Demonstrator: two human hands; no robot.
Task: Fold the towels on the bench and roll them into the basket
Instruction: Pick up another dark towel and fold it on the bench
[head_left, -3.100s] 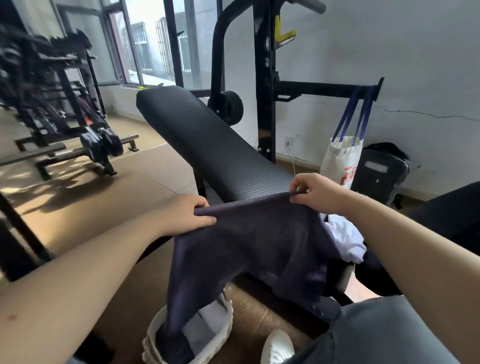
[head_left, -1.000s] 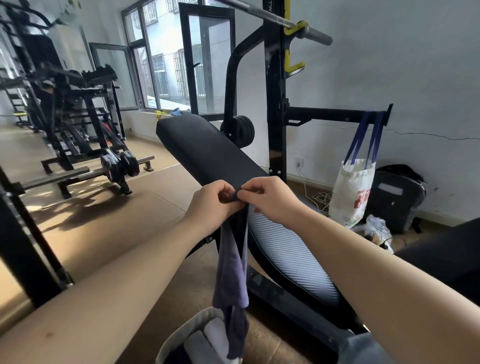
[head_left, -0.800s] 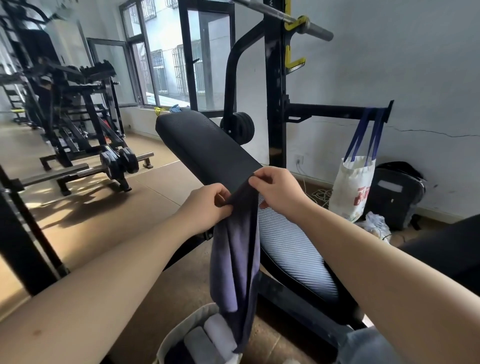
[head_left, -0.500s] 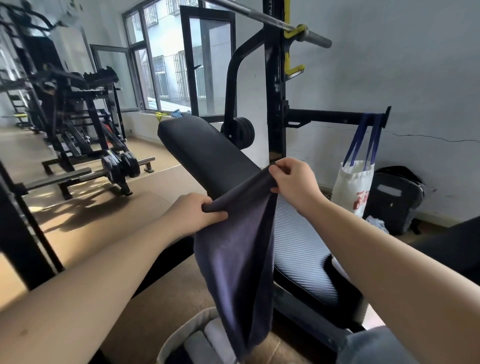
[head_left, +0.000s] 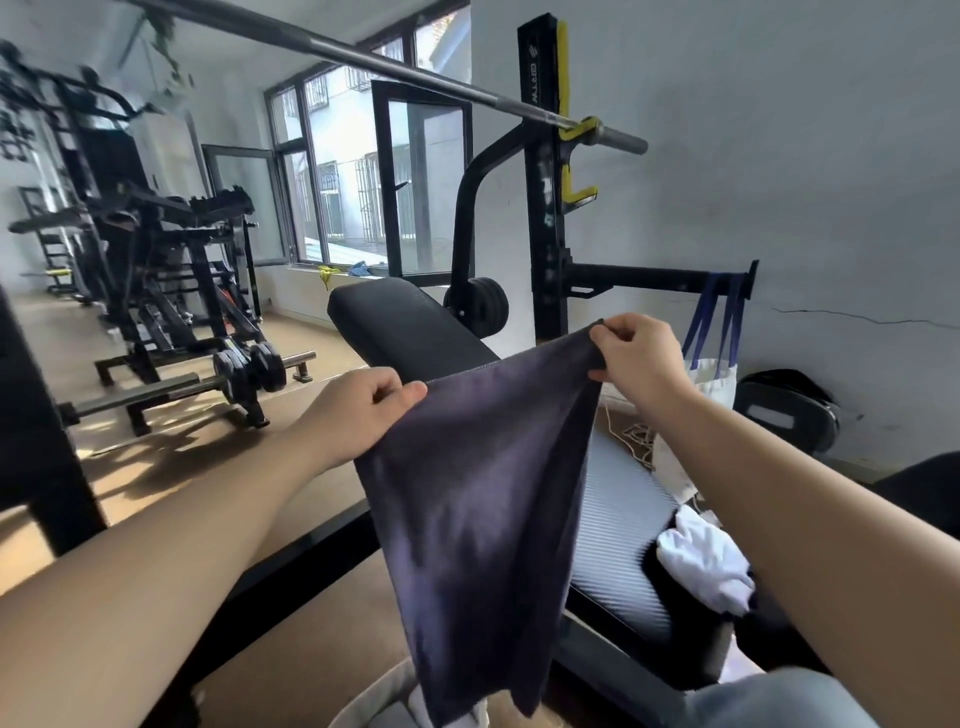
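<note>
A dark navy towel (head_left: 483, 509) hangs in the air in front of the black padded bench (head_left: 415, 332). My left hand (head_left: 358, 410) pinches its upper left corner and my right hand (head_left: 636, 356) pinches the upper right corner, held higher, so the top edge is stretched between them. The towel's lower end dangles over the white basket (head_left: 363, 701) on the floor, which holds rolled pale towels. A crumpled white towel (head_left: 706, 561) lies on the near end of the bench.
A barbell (head_left: 363, 62) rests on the black rack upright (head_left: 543, 208) behind the bench. A white tote bag (head_left: 711, 379) with blue straps hangs from a rack arm, a black bag (head_left: 789, 410) beside it. Weight machines (head_left: 166, 270) stand at the left on the tan floor.
My hands, which held the towel bunched together, have moved apart and spread it wide. The right hand has risen and gone right; the view has tilted up.
</note>
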